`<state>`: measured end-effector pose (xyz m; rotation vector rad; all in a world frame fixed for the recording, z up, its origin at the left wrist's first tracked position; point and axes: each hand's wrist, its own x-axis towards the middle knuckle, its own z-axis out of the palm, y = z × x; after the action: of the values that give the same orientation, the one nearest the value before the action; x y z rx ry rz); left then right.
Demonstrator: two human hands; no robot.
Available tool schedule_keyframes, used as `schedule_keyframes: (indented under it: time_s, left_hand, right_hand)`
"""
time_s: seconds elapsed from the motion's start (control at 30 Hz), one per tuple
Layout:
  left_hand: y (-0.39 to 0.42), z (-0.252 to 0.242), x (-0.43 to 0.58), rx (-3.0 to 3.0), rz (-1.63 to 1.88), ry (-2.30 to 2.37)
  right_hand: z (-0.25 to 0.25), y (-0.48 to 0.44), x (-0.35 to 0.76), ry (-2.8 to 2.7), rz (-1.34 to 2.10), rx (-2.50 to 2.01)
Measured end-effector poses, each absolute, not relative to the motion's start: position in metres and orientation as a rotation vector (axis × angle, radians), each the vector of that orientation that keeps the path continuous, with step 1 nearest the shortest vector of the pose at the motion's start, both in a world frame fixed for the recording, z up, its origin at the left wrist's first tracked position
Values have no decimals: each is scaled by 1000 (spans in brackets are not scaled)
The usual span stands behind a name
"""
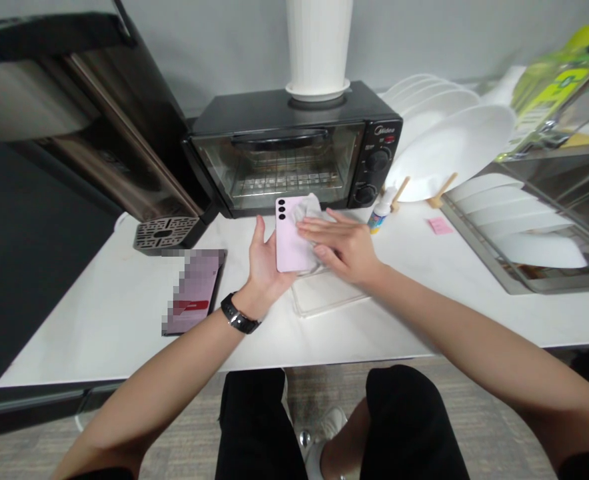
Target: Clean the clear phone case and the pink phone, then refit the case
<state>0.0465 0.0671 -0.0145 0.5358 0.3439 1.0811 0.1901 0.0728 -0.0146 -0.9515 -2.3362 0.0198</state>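
My left hand, a black watch on its wrist, holds a lilac smartphone from below, back side up. The phone's three camera lenses are at the upper left, and my thumb stands up beside its left edge. With fingers laid across it, my right hand presses a crumpled white cloth against the phone's back. The cloth hides part of the right side of the phone. Under both hands a clear, flat, case-like piece lies on the white counter.
A black toaster oven stands behind, bearing a white pot. At left are a drinks machine and a second phone. To the right are a small spray bottle, pink sticky notes, racked white plates and a sink.
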Motion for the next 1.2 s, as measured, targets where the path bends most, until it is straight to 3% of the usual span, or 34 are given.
schedule_keyframes:
  time_s: [0.17,0.5,0.7,0.93,1.2]
  left_hand:
    - [65,-17,50,543,924,396]
    - [73,-25,41,525,1052,399]
    - [71,-13,41,524,1153,324]
    - [69,-26,48,536,874,396]
    - [74,-29,42,506,942,389]
  right_hand:
    - [-15,81,187,-2293,-40,-1041]
    - [-13,58,174,-2679,45,-695]
    - [-12,68,185,-2431,-43,-953]
    - [-16,79,184,-2253,-86,-1092]
    - [-17,66,173,-2582,57,-699]
